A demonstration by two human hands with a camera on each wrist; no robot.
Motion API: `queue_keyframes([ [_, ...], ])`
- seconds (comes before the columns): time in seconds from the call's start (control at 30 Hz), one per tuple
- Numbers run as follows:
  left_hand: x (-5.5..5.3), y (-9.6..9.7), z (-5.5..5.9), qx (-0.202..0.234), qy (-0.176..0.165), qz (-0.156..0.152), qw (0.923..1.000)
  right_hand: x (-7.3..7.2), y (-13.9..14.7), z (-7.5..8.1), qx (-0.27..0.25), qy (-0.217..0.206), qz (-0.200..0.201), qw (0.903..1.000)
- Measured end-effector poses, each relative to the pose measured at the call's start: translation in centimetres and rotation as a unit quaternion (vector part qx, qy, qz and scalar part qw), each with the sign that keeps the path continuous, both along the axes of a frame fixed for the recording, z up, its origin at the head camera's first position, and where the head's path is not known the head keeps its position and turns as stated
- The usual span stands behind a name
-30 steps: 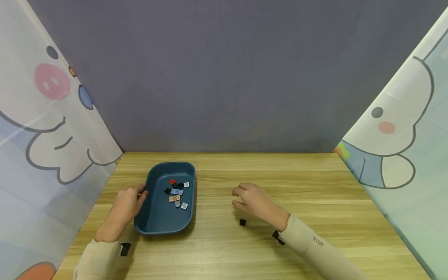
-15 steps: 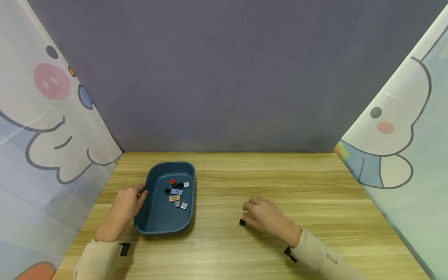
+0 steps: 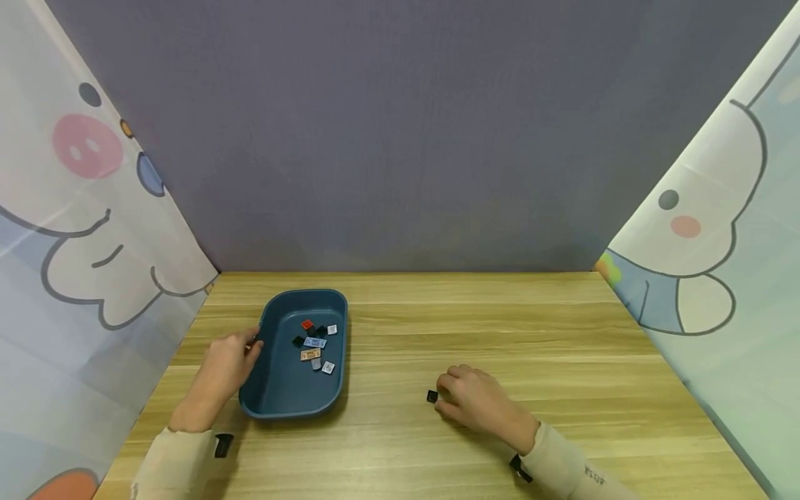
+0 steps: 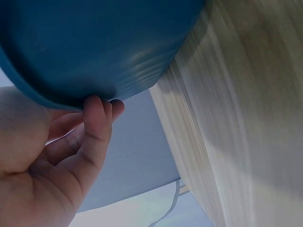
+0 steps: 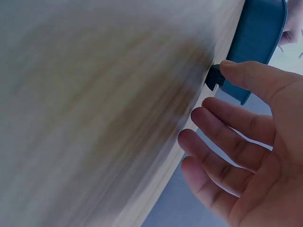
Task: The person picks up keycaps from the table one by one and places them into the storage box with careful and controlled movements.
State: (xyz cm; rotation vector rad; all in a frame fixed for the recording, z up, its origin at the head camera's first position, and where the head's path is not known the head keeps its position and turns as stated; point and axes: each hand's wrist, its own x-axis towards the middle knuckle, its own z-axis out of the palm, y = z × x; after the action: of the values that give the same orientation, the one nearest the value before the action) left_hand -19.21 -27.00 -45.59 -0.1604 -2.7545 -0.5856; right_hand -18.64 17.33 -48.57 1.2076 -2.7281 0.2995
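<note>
My left hand [image 3: 226, 364] pinches the left rim of a blue tray [image 3: 262, 403]. In the left wrist view, the fingers [image 4: 97, 116] press against the tray's wall [image 4: 104, 38]. Inside lie small pieces: a red one [image 3: 307, 324], a blue strip [image 3: 315, 342], a tan strip [image 3: 310, 354], a white tile [image 3: 328, 368] and several black ones. On the table, a small black piece [image 3: 432, 396] sits just left of my right hand [image 3: 478, 399]. The right wrist view shows the thumb [image 5: 246, 73] next to the black piece [image 5: 215, 77], with the other fingers spread apart from it.
The wooden table [image 3: 387, 458] spreads across the front. A grey panel [image 3: 400, 139] rises along its back edge. Printed cloth walls [image 3: 700, 278] close in both sides. The tray's raised rim faces the black piece from the left.
My right hand has come down toward the near side and slightly right, and its fingertips are now beside the black piece. The left hand and the tray have stayed put.
</note>
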Motion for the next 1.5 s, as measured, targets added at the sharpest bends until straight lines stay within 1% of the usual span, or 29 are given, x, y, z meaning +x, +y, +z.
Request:
queue_keyframes([
  [0.33, -0.11, 0.06, 0.05, 0.0, -0.002, -0.001, 1.0, 0.02, -0.08, 0.14, -0.002, 0.007, 0.004, 1.0],
  [0.57, -0.12, 0.09, 0.08, 0.004, -0.005, 0.001, 1.0, -0.13, -0.31, 0.14, 0.003, -0.003, 0.002, 1.0],
  [0.77, -0.1, 0.1, 0.13, 0.005, -0.01, -0.002, 0.9999, -0.13, -0.39, -0.11, 0.009, 0.006, 0.003, 0.9999],
  [0.87, -0.08, 0.08, 0.06, 0.004, -0.007, -0.003, 1.0, -0.09, -0.47, -0.18, 0.006, 0.012, 0.004, 0.9999],
  [1.0, 0.0, 0.0, -0.14, 0.003, 0.005, -0.003, 1.0, -0.04, -0.51, -0.27, 0.001, 0.021, 0.006, 0.9998],
  [1.2, 0.06, -0.06, -0.32, 0.003, 0.016, -0.005, 0.9999, -0.02, -0.49, -0.37, 0.0, 0.012, 0.001, 0.9999],
  [1.37, 0.05, -0.08, -0.35, 0.003, 0.014, -0.003, 0.9999, -0.05, -0.56, -0.23, 0.005, 0.003, -0.004, 1.0],
  [1.5, 0.03, -0.07, -0.35, 0.005, 0.008, -0.002, 1.0, -0.22, -0.75, 0.24, -0.001, 0.019, 0.002, 0.9998],
])
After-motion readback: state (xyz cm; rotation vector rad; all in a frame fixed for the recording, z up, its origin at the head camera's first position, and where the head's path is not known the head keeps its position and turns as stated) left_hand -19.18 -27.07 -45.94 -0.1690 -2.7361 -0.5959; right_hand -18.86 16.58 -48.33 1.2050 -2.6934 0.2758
